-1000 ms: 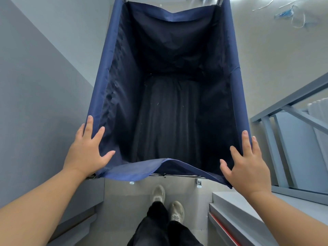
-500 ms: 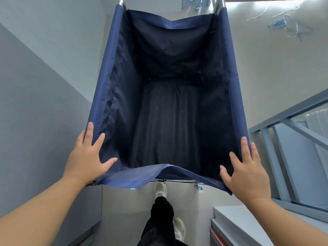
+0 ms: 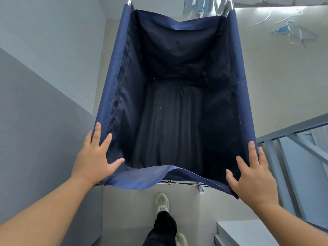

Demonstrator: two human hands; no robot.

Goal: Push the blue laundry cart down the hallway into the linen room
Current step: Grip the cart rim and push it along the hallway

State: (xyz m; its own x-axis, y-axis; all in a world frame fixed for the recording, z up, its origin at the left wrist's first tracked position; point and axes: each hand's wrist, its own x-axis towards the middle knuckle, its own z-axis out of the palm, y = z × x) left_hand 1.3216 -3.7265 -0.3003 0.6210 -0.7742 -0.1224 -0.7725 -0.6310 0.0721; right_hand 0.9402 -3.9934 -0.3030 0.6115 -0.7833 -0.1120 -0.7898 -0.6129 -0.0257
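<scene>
Both flat on cart (image 3: 114, 77) corners: left hand (image 3: 94, 160), right hand (image 3: 253, 178)

railing (image 3: 291, 130): grey metal, off to the right
cables (image 3: 282, 29): blue-and-white tangle lying on the floor
step (image 3: 245, 229): pale grey, bottom right corner

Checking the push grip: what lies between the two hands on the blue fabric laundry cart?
The head view shows only the blue fabric laundry cart's sagging near rim and dark inside between the left hand and the right hand, nothing else.
</scene>
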